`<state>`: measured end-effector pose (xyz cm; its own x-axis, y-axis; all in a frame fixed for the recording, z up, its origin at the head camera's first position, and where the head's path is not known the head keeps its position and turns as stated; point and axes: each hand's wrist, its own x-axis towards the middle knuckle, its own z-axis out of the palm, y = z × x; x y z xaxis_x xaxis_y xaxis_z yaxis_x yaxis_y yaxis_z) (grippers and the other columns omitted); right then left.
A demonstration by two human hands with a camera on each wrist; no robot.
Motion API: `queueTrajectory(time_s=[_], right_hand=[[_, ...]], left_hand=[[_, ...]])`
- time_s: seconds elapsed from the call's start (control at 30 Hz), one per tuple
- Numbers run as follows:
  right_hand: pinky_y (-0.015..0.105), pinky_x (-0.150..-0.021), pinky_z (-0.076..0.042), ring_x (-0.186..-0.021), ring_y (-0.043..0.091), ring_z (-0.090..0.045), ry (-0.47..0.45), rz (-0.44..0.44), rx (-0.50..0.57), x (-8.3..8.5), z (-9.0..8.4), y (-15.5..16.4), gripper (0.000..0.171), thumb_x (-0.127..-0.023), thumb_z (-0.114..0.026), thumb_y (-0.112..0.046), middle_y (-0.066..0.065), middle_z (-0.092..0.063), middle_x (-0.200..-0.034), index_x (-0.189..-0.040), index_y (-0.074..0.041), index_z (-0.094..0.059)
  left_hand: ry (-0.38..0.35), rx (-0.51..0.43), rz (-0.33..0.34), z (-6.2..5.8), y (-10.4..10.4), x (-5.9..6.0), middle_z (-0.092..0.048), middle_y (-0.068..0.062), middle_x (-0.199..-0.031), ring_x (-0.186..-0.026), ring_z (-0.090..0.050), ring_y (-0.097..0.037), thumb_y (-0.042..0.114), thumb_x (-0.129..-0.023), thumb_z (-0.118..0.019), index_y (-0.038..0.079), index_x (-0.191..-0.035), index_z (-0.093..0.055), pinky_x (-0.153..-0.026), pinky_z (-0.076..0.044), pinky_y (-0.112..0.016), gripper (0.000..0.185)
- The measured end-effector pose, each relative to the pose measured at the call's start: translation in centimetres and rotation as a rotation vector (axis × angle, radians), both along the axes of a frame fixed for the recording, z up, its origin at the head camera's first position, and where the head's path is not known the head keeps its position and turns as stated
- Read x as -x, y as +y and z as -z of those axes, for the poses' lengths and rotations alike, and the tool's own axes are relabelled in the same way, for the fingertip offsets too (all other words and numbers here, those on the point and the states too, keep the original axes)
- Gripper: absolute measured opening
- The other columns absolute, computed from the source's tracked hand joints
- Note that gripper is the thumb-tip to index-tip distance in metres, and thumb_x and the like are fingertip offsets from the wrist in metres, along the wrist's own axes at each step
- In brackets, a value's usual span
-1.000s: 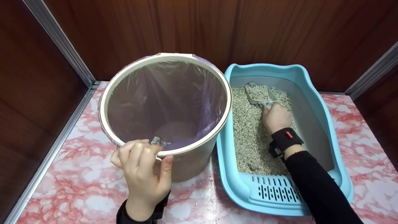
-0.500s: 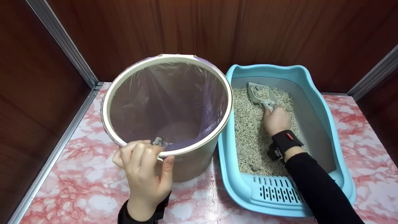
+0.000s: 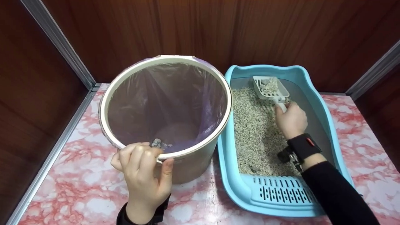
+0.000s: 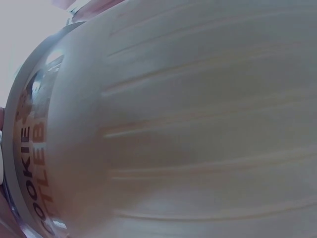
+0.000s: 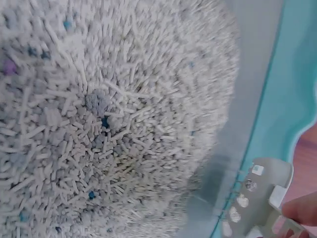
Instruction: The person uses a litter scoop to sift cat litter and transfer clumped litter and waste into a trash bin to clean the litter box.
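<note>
- Left hand (image 3: 142, 168) gripping bin (image 3: 187, 152) at near rim — thumb outside, below rim.
- Right hand (image 3: 293, 120) reaching forward over litter box (image 3: 226, 162), gripping handle of scoop (image 3: 277, 93).
- Scoop near box's far edge, carrying litter — was dug into litter bed (image 3: 256, 134) a second ago; left hand same.
- Pink-marbled surface (image 3: 78, 187); wood-grain panel (image 3: 193, 28) behind.

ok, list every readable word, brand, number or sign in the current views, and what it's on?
"COOKIE": side of the bin, left wrist view.
"TLEB": beside it on the bin; the word's ends are unclear.
Red tag on the right wrist strap: any marking too small to read.
</note>
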<state>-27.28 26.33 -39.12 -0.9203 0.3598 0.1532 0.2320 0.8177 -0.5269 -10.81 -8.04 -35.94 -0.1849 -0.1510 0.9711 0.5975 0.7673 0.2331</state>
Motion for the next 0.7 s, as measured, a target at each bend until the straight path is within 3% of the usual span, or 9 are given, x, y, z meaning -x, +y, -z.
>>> queueTrajectory(time_s=[0.17, 0.33, 0.7], right_hand=[[0.041, -0.068, -0.044, -0.077, 0.031, -0.062, 0.166, -0.028, 0.058, -2.2, -1.2, -0.2, 0.042, -0.097, -0.06, -0.034, 0.023, -0.071, -0.102, -0.122, -0.001, -0.065], [0.03, -0.065, -0.037, -0.061, 0.009, -0.049, 0.285, -0.052, 0.103, -3.5, -0.9, -0.7, 0.036, -0.092, -0.068, -0.025, 0.022, -0.071, -0.093, -0.118, 0.0, -0.067], [0.024, -0.051, -0.034, -0.047, 0.001, -0.043, 0.217, -0.115, 0.133, -4.0, 0.7, -0.7, 0.035, -0.099, -0.058, -0.029, 0.013, -0.066, -0.077, -0.114, 0.001, -0.067]], left_hand=[[0.003, -0.005, 0.0, -0.1, -0.1, 0.0, -0.05, -0.008, -0.066, -0.081, -0.046, -0.031, 0.045, -0.101, -0.05, 0.005, -0.071, -0.055, -0.089, -0.02, -0.043, 0.051], [-0.018, -0.001, -0.004, -0.1, -0.3, 0.0, -0.051, -0.008, -0.067, -0.084, -0.046, -0.032, 0.045, -0.101, -0.05, 0.005, -0.072, -0.056, -0.089, -0.019, -0.043, 0.051], [-0.029, -0.009, -0.007, 0.0, -0.5, -0.1, -0.051, -0.009, -0.067, -0.083, -0.047, -0.032, 0.046, -0.101, -0.05, 0.004, -0.074, -0.057, -0.091, -0.019, -0.042, 0.051]])
